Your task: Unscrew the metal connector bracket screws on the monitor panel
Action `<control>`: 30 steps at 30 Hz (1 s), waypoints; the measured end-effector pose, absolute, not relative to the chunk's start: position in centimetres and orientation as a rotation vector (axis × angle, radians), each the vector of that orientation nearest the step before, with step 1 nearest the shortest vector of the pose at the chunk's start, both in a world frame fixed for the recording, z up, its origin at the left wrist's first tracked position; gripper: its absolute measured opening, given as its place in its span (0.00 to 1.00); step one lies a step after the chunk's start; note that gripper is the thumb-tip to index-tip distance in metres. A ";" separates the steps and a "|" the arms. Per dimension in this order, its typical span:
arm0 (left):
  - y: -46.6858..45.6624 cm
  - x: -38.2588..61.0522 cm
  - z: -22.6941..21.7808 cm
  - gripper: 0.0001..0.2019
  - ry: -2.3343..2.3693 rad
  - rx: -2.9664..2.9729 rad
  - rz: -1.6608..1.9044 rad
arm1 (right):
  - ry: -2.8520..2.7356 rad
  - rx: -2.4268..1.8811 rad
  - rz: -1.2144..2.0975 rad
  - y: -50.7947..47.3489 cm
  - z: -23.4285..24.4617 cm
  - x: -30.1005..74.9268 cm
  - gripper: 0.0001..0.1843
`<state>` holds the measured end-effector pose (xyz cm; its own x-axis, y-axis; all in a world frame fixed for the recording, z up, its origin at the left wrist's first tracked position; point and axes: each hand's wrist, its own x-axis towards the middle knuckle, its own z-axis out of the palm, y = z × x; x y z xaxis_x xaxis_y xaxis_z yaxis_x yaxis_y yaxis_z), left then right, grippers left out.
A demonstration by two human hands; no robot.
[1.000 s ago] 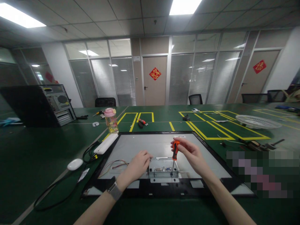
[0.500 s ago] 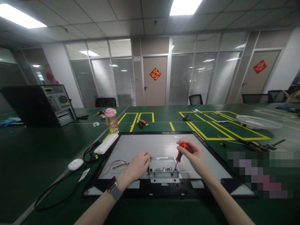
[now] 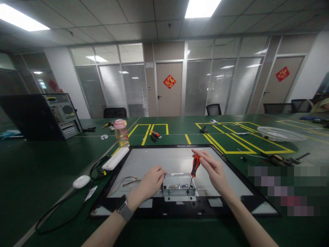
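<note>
A flat display panel (image 3: pixel 154 159) with a black frame lies face down or up, I cannot tell which, on the table before me. On its near half sits a metal bracket (image 3: pixel 179 198) with a row of ports. My left hand (image 3: pixel 152 180), closed, grips the bracket's left edge, its fingertips partly hidden. My right hand (image 3: pixel 212 169) holds a red and black screwdriver (image 3: pixel 196 166) by the upper handle, fingers fairly straight. The screwdriver leans slightly, its tip down at the bracket's right part near the ports. Thin wires (image 3: pixel 125 181) lie left of my left hand.
Left of the panel are a white power strip (image 3: pixel 115 159), a black cable (image 3: pixel 61 216), a white mouse (image 3: pixel 81 181) and a pink-lidded bottle (image 3: pixel 121 133). A computer case (image 3: pixel 33 116) stands farther left. Pliers (image 3: pixel 154 135) lie beyond; a white round grille (image 3: pixel 281 133) is right.
My right hand has turned the screwdriver handle; its fingers have straightened from a curled hold. The handle has shifted slightly left. My left hand stays at the bracket.
</note>
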<state>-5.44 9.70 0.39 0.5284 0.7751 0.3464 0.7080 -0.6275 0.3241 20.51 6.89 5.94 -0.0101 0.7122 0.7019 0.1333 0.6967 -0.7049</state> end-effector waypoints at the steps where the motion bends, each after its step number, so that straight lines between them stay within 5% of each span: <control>1: 9.7 -5.5 0.3 0.13 1.274 2.618 0.708 | -1.548 -0.702 0.577 6.8 5.9 20.5 0.16; 6: 9.8 -5.5 0.1 0.13 1.276 2.611 0.713 | -1.485 -0.674 0.817 6.7 5.7 20.3 0.17; 16: 9.4 -5.4 0.7 0.14 1.283 2.598 0.684 | -1.542 -0.739 0.502 6.6 6.3 20.4 0.13; 23: 9.4 -5.4 0.7 0.14 1.290 2.615 0.676 | -1.486 -0.667 0.874 6.6 5.8 20.0 0.18; 30: 9.5 -5.4 0.6 0.14 1.290 2.608 0.666 | -1.553 -0.725 0.549 6.8 5.8 20.2 0.12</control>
